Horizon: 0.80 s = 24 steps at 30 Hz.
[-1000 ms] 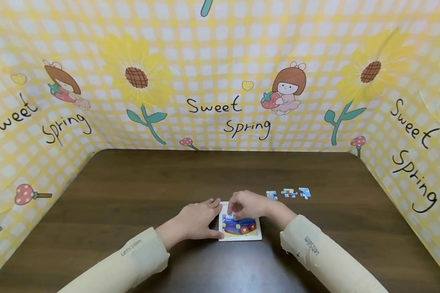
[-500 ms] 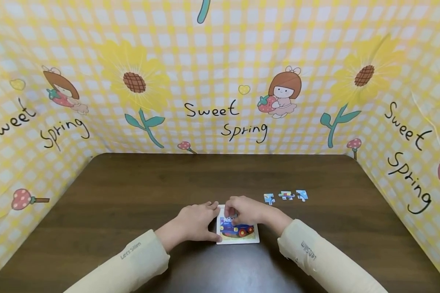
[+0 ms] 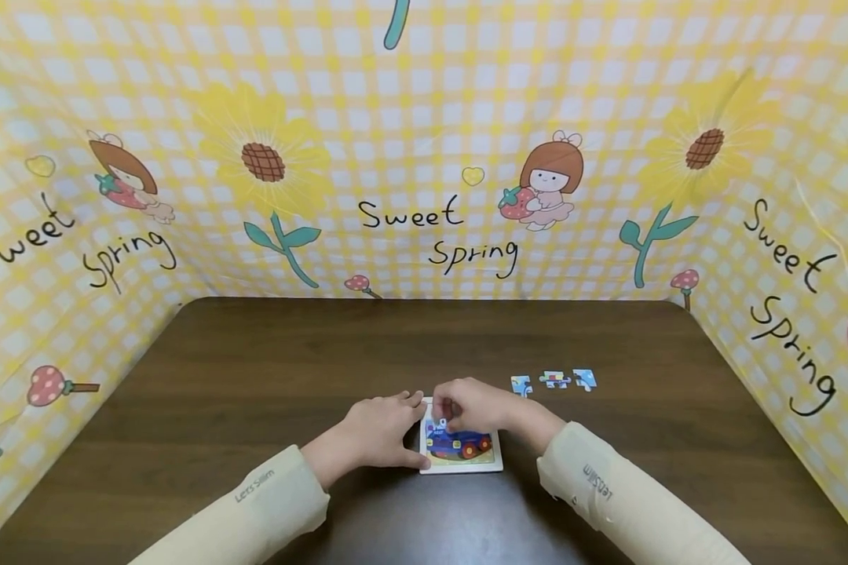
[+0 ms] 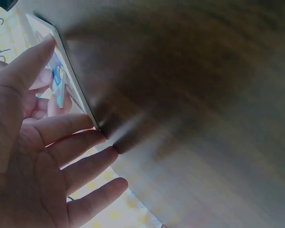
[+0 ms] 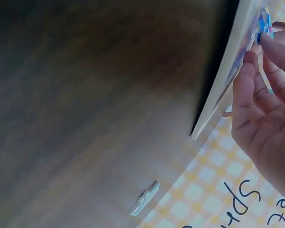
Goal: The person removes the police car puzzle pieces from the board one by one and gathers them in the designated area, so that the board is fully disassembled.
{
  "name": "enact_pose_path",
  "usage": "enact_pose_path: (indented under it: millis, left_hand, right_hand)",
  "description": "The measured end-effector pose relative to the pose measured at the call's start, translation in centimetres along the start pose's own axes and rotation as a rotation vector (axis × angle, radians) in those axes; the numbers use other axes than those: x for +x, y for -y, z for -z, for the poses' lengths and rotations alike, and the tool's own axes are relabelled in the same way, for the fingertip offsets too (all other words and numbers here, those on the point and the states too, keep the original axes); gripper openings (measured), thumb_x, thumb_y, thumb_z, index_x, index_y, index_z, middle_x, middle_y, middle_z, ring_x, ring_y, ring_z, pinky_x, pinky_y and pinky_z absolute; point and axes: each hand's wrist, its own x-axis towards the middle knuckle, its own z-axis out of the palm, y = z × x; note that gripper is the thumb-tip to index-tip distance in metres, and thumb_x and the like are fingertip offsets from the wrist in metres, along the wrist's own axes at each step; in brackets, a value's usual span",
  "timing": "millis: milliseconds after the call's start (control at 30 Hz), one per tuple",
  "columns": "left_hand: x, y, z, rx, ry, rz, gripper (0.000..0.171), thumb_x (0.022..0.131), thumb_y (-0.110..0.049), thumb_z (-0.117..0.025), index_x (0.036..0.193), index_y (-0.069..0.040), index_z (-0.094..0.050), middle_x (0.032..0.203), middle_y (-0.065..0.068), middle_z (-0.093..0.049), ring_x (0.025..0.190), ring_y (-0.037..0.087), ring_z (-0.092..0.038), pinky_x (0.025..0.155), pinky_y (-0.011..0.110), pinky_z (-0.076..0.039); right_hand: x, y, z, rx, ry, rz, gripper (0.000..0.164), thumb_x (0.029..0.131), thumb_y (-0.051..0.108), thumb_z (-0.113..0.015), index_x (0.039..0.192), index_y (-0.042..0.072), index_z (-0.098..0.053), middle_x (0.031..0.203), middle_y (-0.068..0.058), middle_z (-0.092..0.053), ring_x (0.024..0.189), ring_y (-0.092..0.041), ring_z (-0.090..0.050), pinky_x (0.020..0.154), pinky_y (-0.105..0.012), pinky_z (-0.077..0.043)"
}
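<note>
A small white-framed jigsaw puzzle tray (image 3: 462,470) lies on the table, its picture showing a blue vehicle with red wheels. My left hand (image 3: 378,431) steadies it from the left side; the thumb touches the near left corner and the straight fingers lie along the edge. Over the tray's upper left part, my right hand (image 3: 477,404) pinches a blue puzzle piece (image 5: 265,21) between thumb and fingers. In the left wrist view this puzzle piece (image 4: 58,83) stands tilted above the tray. The right hand hides the tray's upper right area.
Behind and right of the tray, three loose puzzle pieces (image 3: 554,380) lie in a row on the dark wooden table (image 3: 254,353). A yellow checked cloth (image 3: 396,141) with flowers and lettering walls in the back and sides.
The head view has shifted slightly. Both hands stay at the tray, and the right fingers with the puzzle piece have moved only a little over its upper left part.
</note>
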Motion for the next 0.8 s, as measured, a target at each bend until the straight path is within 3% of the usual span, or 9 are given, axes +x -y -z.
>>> enact_pose_path:
  millis: [367, 800]
  left_hand:
    - [-0.2, -0.2, 0.1, -0.002, 0.002, -0.010, 0.086, 0.079, -0.067, -0.070, 0.143, -0.012, -0.055, 0.152, 0.011, -0.049, 0.140, 0.030, -0.048, 0.100, 0.051, -0.051]
    - [-0.1, -0.1, 0.1, -0.027, 0.011, 0.001, 0.088, 0.080, -0.067, -0.069, 0.145, -0.010, -0.052, 0.155, 0.009, -0.044, 0.143, 0.028, -0.044, 0.102, 0.049, -0.049]
  right_hand:
    - [-0.1, -0.5, 0.0, 0.124, 0.012, 0.016, 0.011, 0.090, -0.001, -0.068, 0.093, 0.008, -0.063, 0.087, 0.000, -0.064, 0.078, -0.007, -0.056, 0.076, -0.023, -0.049]
    - [-1.7, -0.8, 1.3, 0.147, -0.040, 0.003, 0.010, 0.092, 0.000, -0.066, 0.094, 0.009, -0.066, 0.084, 0.000, -0.062, 0.077, -0.009, -0.055, 0.072, -0.023, -0.049]
